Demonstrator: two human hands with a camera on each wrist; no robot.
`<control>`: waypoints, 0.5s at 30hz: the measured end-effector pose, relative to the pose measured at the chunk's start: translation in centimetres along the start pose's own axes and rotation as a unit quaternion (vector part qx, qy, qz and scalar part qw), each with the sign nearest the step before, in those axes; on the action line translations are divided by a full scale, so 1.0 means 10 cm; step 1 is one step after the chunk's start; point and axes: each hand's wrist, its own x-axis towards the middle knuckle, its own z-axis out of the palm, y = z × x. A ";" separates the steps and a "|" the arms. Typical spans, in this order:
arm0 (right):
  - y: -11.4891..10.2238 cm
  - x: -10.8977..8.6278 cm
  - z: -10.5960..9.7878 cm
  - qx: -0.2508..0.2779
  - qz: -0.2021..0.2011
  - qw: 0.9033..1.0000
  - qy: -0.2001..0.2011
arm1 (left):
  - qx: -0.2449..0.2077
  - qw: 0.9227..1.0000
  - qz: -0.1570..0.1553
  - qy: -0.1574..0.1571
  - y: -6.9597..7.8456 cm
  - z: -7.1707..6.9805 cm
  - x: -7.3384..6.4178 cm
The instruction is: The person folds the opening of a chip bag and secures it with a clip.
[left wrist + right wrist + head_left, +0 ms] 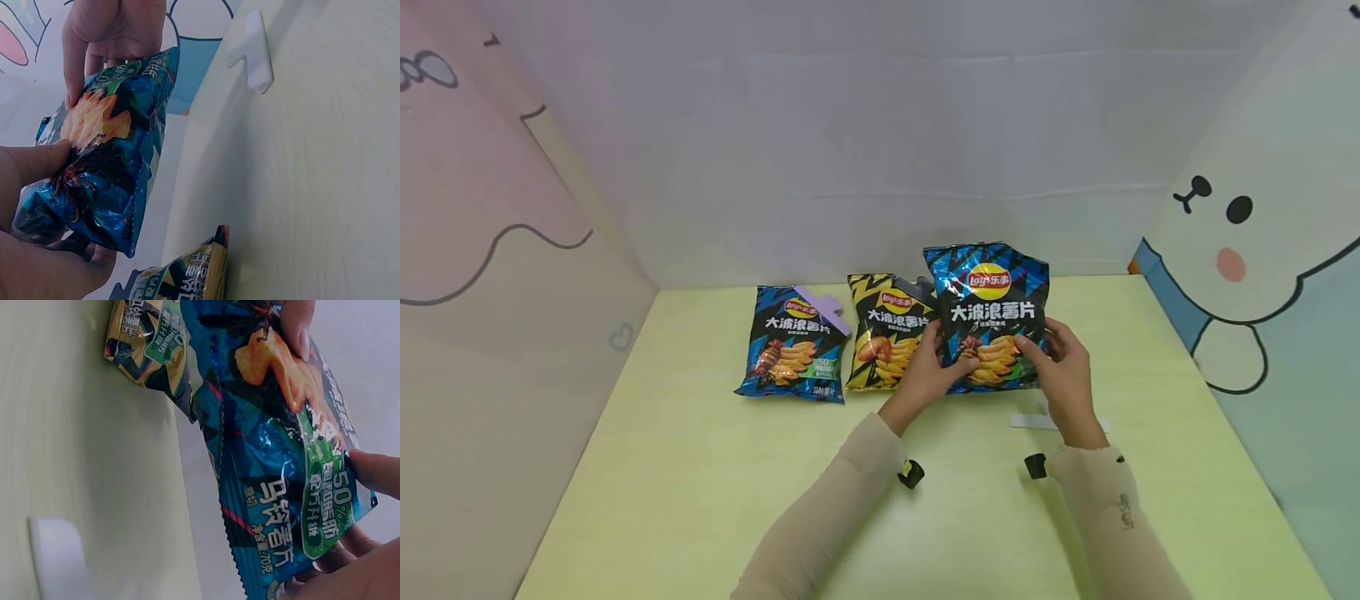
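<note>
Both hands hold a blue Lay's potato chip bag (981, 312) upright, thumbs on its front and fingers behind. My left hand (927, 373) grips its lower left side, and my right hand (1063, 375) grips the lower right. The bag's upper right corner slants down. In the left wrist view the bag (106, 169) hangs above the table, its bottom seam toward the camera. Just left of it a yellow chip bag (880, 333) lies partly covered, with a dark grey clip (917, 289) across its top corner. A white clip (1033, 422) lies near my right wrist.
Farther left lies another blue chip bag (793, 346) with a purple clip (823, 308) on its upper right corner. The pale yellow table (700, 500) meets a white back wall (880, 167), and printed panels stand at both sides.
</note>
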 end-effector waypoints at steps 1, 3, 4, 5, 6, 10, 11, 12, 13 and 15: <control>0.00 -0.01 0.01 0.000 -0.005 1.000 0.000 | 0.002 1.000 0.001 0.000 0.00 -0.02 -0.01; 0.00 -0.03 0.03 0.007 -0.013 1.000 -0.001 | 0.005 1.000 0.000 0.000 0.00 -0.05 -0.02; 0.00 -0.04 0.04 0.011 -0.016 1.000 -0.002 | 0.006 1.000 0.000 0.001 0.00 -0.06 -0.03; 0.00 -0.05 0.06 0.014 -0.019 1.000 -0.003 | 0.007 1.000 -0.002 0.002 0.00 -0.08 -0.04; -0.01 -0.07 0.07 0.017 -0.020 1.000 -0.004 | 0.007 1.000 -0.004 0.002 0.00 -0.09 -0.05; -0.03 -0.11 0.13 0.025 -0.021 0.999 -0.008 | 0.014 1.000 -0.013 0.011 0.01 -0.16 -0.09; -0.03 -0.12 0.14 0.027 -0.021 0.999 -0.009 | 0.018 1.000 -0.016 0.013 0.01 -0.17 -0.10; -0.04 -0.13 0.16 0.030 -0.022 0.999 -0.011 | 0.021 0.999 -0.020 0.016 0.01 -0.19 -0.12; -0.05 -0.14 0.17 0.033 -0.022 0.999 -0.013 | 0.023 0.999 -0.023 0.019 0.01 -0.20 -0.13; -0.06 -0.17 0.21 0.038 -0.023 0.999 -0.017 | 0.030 0.999 -0.031 0.025 0.02 -0.24 -0.16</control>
